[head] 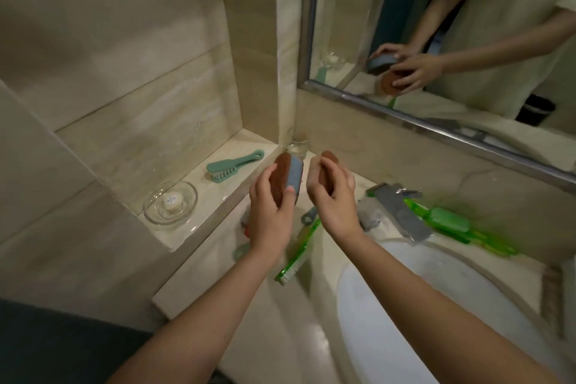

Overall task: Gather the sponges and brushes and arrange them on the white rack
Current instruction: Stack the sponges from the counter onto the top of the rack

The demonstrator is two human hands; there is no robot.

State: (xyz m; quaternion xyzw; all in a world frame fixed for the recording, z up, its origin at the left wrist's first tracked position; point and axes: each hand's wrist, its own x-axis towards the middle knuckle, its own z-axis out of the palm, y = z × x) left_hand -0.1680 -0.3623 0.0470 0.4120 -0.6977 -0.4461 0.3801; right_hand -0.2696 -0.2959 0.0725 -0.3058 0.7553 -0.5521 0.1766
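Observation:
My left hand grips an oval sponge with a brown scouring face and a blue-grey layer, held on edge above the counter. My right hand holds a second brown oval sponge just to its right; the two sponges are apart. A teal brush lies on the recessed ledge. A clear green brush with white bristles lies on the counter below my hands, next to a small grey-handled brush. No white rack is in view.
A glass dish holding a small round soap sits on the ledge's near end. A glass jar stands in the corner. The grey faucet and green items lie behind the white basin. A mirror hangs above.

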